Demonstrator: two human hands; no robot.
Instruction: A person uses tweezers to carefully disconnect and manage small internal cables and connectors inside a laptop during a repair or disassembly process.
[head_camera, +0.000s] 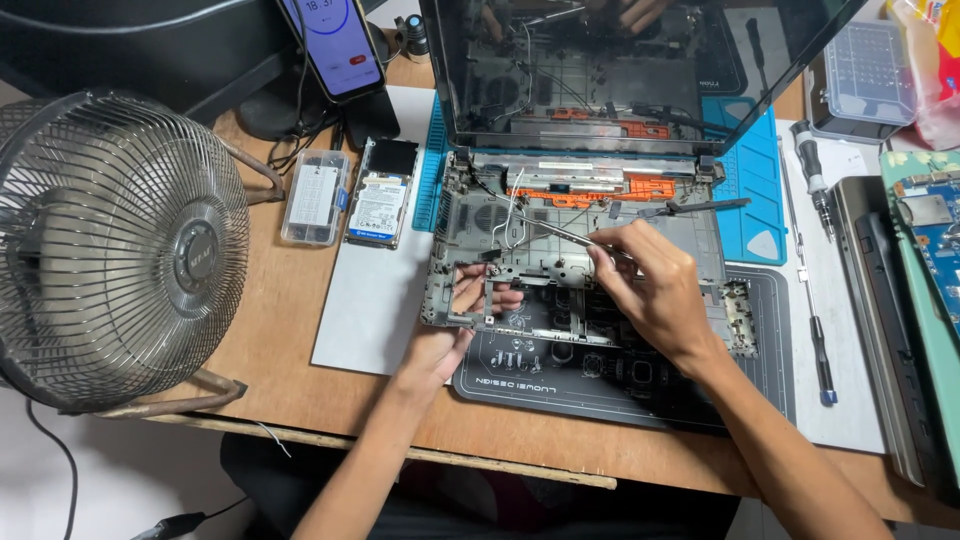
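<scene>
laptop base frame (560, 250), stripped to its grey shell, is lying on a dark work mat (620, 385) at the desk's middle, its screen (620, 60) standing open behind. right hand (655, 295) fingers are pinching slim tweezers (560, 232) whose tip is reaching into the frame. left hand (470, 310) fingers are curling around the frame's front left corner, gripping it. a hard drive (380, 195) is lying left of the frame, a wire fan (110, 250) farther left.

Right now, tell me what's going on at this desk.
A person is working on a stripped laptop base lying on a dark work mat. The left hand grips the base's front-left frame, while the right hand holds tweezers pointed into the chassis. A hard drive and screwdrivers lie alongside.
</scene>
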